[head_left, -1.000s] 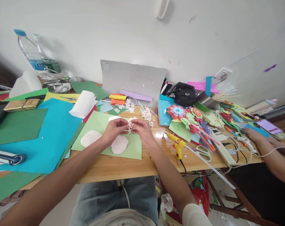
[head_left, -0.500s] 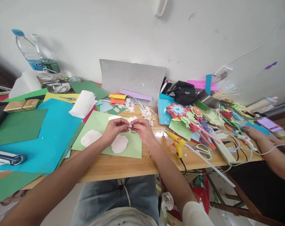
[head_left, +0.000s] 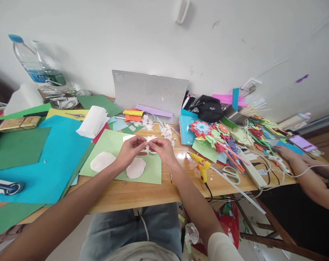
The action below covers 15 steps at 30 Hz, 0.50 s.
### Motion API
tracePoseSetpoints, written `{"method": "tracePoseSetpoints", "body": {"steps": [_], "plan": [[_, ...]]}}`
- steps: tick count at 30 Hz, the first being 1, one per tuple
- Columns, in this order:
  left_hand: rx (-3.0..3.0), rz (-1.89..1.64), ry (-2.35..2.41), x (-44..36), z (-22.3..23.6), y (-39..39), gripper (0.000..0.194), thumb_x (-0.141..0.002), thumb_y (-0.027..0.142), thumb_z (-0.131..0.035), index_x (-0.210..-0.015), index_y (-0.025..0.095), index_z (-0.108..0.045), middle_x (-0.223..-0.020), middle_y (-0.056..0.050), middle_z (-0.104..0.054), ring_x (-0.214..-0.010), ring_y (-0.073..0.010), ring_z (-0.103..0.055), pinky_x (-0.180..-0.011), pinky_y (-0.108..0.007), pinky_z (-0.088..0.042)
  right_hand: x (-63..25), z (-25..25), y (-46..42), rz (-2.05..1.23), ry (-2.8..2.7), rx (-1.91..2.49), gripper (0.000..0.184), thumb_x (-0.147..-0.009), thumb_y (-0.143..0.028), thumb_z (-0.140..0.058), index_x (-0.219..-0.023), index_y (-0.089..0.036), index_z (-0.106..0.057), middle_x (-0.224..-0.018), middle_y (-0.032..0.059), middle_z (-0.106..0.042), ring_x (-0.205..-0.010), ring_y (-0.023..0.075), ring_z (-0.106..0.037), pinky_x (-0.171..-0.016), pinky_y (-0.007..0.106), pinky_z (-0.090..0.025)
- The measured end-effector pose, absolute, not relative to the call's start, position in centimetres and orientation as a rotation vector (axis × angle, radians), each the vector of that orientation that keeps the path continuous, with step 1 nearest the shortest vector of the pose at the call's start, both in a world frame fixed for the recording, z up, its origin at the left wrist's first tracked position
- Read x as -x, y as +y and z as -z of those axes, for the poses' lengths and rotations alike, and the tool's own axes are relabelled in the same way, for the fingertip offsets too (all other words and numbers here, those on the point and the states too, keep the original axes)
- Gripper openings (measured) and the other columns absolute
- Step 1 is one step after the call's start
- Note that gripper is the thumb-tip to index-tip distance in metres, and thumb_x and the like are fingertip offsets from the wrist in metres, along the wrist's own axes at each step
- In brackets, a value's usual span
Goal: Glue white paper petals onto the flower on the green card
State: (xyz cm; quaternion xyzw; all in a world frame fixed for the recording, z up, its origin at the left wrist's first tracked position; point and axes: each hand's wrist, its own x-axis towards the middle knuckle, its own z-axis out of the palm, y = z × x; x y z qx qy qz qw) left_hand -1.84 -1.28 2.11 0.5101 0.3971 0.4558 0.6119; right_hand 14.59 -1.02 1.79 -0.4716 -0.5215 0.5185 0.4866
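Note:
My left hand (head_left: 130,151) and my right hand (head_left: 163,151) meet over a light green sheet (head_left: 99,138). The fingertips of both pinch a small crumpled piece of white tissue paper (head_left: 151,139), largely hidden behind the fingers. Beside my left forearm lies a white paper disc with an uneven rim (head_left: 101,161). Another white paper disc (head_left: 136,168) rests below my hands on the green sheet. Just behind my left hand, the edge of more white paper (head_left: 128,138) shows.
A yellow glue gun (head_left: 201,167) and scissors (head_left: 231,174) lie to the right, near paper flowers (head_left: 200,128). A white tissue roll (head_left: 92,122) and blue sheet (head_left: 63,145) are left. Torn white scraps (head_left: 167,132) sit behind. A co-worker's arm (head_left: 303,170) rests at far right.
The whole view has shifted slightly, so things appear a little further left. Both hands stay together at the white tissue paper, with only small finger movements.

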Motion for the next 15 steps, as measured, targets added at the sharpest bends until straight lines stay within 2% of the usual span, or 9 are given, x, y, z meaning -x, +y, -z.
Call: {"method": "tracePoseSetpoints", "body": {"steps": [10,15], "plan": [[-1.180,-1.045,0.989,1.70,-1.80,-1.15,0.035,-0.072,0.050,-0.071,-0.080,0.017,-0.062,-0.077,-0.002,-0.059,-0.079,-0.0164,-0.058,-0.072,-0.036,-0.060,-14.77,-1.62,-1.10,-1.069,-1.497,1.193,0.021,-0.076,-0.041,-0.067,-0.073,-0.021,-0.071,-0.071,0.0021,-0.066,-0.068,0.0160,-0.058,-0.064,0.027,-0.045],[-1.172,-1.030,0.997,1.75,-1.97,-1.25,0.038,-0.073,0.052,-0.071,-0.087,0.017,-0.065,-0.084,-0.004,-0.063,-0.084,-0.0187,-0.060,-0.071,-0.037,-0.061,-14.77,-1.48,-1.01,-1.032,-1.525,1.194,0.020,-0.079,-0.039,-0.065,-0.073,-0.021,-0.070,-0.070,0.0014,-0.064,-0.067,0.0151,-0.057,-0.062,0.026,-0.045]]}}
